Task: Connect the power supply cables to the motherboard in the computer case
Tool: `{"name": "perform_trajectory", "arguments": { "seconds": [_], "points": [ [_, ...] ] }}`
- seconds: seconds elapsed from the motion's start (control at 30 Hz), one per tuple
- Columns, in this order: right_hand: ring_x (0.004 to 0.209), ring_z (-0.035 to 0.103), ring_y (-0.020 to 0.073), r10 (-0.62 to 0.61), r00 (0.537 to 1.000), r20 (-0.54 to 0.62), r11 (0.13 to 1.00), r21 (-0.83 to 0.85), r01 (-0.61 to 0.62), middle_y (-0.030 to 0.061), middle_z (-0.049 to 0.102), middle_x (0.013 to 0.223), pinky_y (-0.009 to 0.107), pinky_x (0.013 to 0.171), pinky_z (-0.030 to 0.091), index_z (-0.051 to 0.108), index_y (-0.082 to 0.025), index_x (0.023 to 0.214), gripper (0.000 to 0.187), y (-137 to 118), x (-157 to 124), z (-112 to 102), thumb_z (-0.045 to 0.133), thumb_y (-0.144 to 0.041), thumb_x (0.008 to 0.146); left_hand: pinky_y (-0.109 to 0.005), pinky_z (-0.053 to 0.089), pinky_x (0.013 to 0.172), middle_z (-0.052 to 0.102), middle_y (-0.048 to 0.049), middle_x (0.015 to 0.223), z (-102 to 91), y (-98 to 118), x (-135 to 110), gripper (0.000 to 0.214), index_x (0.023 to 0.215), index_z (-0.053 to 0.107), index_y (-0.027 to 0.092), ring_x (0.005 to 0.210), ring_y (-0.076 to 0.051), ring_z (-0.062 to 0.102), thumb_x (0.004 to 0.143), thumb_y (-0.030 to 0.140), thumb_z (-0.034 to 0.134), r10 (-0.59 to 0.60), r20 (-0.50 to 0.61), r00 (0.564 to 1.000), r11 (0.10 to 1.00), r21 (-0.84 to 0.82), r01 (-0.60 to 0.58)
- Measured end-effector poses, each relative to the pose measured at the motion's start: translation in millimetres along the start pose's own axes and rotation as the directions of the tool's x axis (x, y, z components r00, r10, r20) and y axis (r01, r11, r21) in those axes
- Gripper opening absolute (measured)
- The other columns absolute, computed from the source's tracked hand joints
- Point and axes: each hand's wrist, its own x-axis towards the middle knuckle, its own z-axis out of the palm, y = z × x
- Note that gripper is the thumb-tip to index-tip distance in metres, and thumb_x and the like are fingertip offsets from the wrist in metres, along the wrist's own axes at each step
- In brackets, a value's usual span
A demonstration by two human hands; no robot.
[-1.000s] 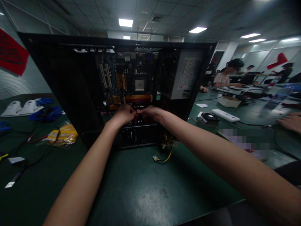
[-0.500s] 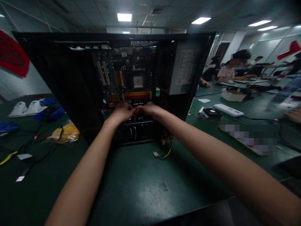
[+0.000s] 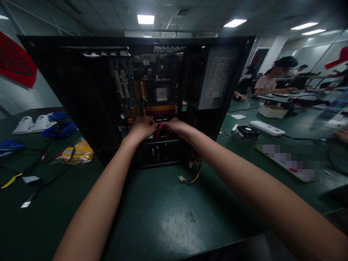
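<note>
An open black computer case [image 3: 81,94] lies on the green table, showing its motherboard [image 3: 148,90] and a grey power supply [image 3: 214,87]. Both my hands reach inside, just below the motherboard. My left hand [image 3: 141,128] and my right hand [image 3: 176,127] have their fingers closed, pinching a bundle of red cables [image 3: 158,131] between them. A drive cage [image 3: 159,152] sits right under the hands. A yellow-wired connector [image 3: 182,178] hangs out of the case onto the table.
At left lie a yellow bag [image 3: 78,154], loose cables [image 3: 29,174], blue and white items [image 3: 40,123]. At right sit a cooling fan [image 3: 246,131], a white flat device [image 3: 268,128] and a cardboard box [image 3: 273,111]. Other people sit at the far right; another person's hand [image 3: 342,135] rests there.
My hands have stayed pinched on the red cables. The view has shifted slightly; the other person's hand at far right has slid toward the frame edge.
</note>
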Motion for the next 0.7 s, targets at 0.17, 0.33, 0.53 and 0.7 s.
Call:
{"name": "perform_trajectory", "arguments": {
  "seconds": [0.17,0.33,0.53,0.7],
  "points": [
    [0.043,0.044,0.0082,0.027,1.000,0.003,0.999,0.020,-0.027,-0.0043,0.047,0.049,0.020,0.046,0.039,0.053,-0.015,0.069,0.028,-1.1,1.5,1.0,0.058,-0.015,0.097,-0.029,0.045,0.067,0.077,-0.0118,0.088,2.2,-1.9,1.8,0.023,0.092,0.080,0.018,0.084,-0.024,0.070,0.088,0.033,0.063,-0.003,0.020,1.000,1.000,0.008,0.003],
    [0.043,0.042,0.0082,0.023,1.000,-0.015,1.000,0.012,-0.023,-0.0041,0.046,0.049,0.021,0.044,0.035,0.050,-0.016,0.065,0.032,0.2,5.6,2.6,0.058,-0.012,0.096,-0.029,0.044,0.068,0.077,-0.0114,0.089,3.5,-3.4,2.8,0.023,0.094,0.080,0.018,0.085,-0.024,0.070,0.089,0.032,0.063,0.044,0.053,0.998,0.999,0.009,-0.045],
    [0.043,0.038,0.0080,-0.010,0.999,-0.031,0.999,0.040,0.011,-0.0062,0.042,0.046,0.021,0.045,0.034,0.050,-0.017,0.067,0.031,1.5,7.4,2.9,0.059,-0.015,0.096,-0.029,0.045,0.071,0.077,-0.0115,0.092,1.6,-0.8,2.2,0.024,0.094,0.080,0.017,0.086,-0.024,0.069,0.090,0.032,0.062,0.048,0.010,0.999,0.999,0.016,-0.048],
    [0.045,0.043,0.0089,-0.020,1.000,-0.022,0.999,0.033,0.020,-0.0046,0.045,0.048,0.021,0.047,0.036,0.050,-0.016,0.065,0.032,3.0,9.9,3.5,0.059,-0.015,0.095,-0.028,0.045,0.070,0.077,-0.0113,0.090,1.6,-0.4,1.4,0.023,0.095,0.080,0.017,0.085,-0.024,0.069,0.090,0.033,0.063,0.038,0.012,0.999,0.999,0.017,-0.038]
  ]
}}
